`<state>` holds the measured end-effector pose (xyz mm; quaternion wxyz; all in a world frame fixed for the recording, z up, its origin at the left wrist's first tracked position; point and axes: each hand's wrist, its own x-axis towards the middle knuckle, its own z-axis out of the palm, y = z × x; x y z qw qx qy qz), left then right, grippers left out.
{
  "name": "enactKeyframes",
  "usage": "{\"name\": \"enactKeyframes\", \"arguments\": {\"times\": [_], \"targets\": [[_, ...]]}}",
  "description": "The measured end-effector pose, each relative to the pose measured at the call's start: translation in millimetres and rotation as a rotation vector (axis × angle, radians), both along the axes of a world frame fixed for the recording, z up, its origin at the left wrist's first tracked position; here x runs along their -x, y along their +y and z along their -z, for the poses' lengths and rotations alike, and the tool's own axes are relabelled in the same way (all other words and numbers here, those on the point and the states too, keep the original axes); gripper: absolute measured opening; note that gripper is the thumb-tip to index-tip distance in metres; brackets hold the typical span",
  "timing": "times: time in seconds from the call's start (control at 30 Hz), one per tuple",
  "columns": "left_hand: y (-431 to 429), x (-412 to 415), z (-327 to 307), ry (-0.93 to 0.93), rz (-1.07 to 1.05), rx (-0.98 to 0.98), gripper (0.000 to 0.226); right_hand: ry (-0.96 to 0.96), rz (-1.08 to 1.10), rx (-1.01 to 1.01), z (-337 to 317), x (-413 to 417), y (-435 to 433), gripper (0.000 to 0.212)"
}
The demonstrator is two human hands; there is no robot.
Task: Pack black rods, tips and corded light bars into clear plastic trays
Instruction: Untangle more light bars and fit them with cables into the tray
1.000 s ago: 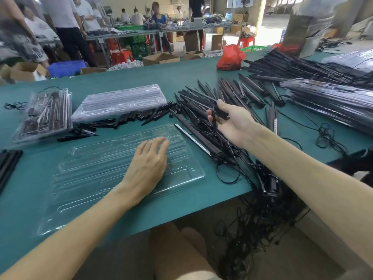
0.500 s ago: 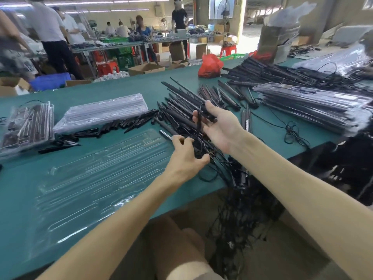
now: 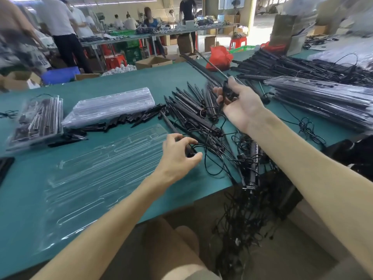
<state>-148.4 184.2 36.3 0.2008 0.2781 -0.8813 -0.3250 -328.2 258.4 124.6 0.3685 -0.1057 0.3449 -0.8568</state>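
An empty clear plastic tray (image 3: pixel 96 178) lies on the green table in front of me. My right hand (image 3: pixel 240 106) grips the near end of a long black light bar (image 3: pixel 201 66) and holds it raised, slanting away to the upper left over the pile. My left hand (image 3: pixel 177 156) pinches a small black plug on a cord (image 3: pixel 203 158) at the tray's right edge. A heap of black light bars with tangled cords (image 3: pixel 201 118) lies between my hands. Short black tips (image 3: pixel 129 121) lie in a row behind the tray.
A stack of clear trays (image 3: pixel 109 108) and a filled tray (image 3: pixel 38 120) sit at the back left. Filled trays (image 3: pixel 327 102) and more bars are piled on the right. Cords hang over the table's front edge (image 3: pixel 252 209). People work at tables behind.
My right hand has lifted a light bar higher and further away from the pile. My left hand left the tray, moved right, and now pinches a plug on a cord.
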Motion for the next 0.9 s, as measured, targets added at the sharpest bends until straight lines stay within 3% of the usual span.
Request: {"name": "enactKeyframes", "arguments": {"times": [0.1,0.27,0.5,0.6,0.73,0.8,0.9], "targets": [[1,3,-10,-0.005,-0.022,0.104,0.032,0.007,-0.034,0.004,-2,-10,-12,0.017],[1,17,-22,0.058,0.01,-0.032,0.03,-0.018,-0.088,0.019,-1,-31,-30,0.015],[-2,26,-4,0.004,0.064,-0.013,0.026,0.095,-0.122,-0.065,14,-34,-31,0.015],[-4,22,3,-0.035,0.121,0.077,0.044,0.106,-0.084,-0.104,25,-25,-28,0.016],[-8,12,5,-0.267,0.255,0.282,0.103,0.239,-0.024,-0.268,42,-6,-22,0.024],[-12,7,5,-0.353,0.291,0.399,0.113,0.335,-0.044,-0.354,49,1,-16,0.017],[-13,4,0,-0.358,0.315,0.471,0.105,0.484,-0.09,-0.462,60,7,-8,0.017]]}}
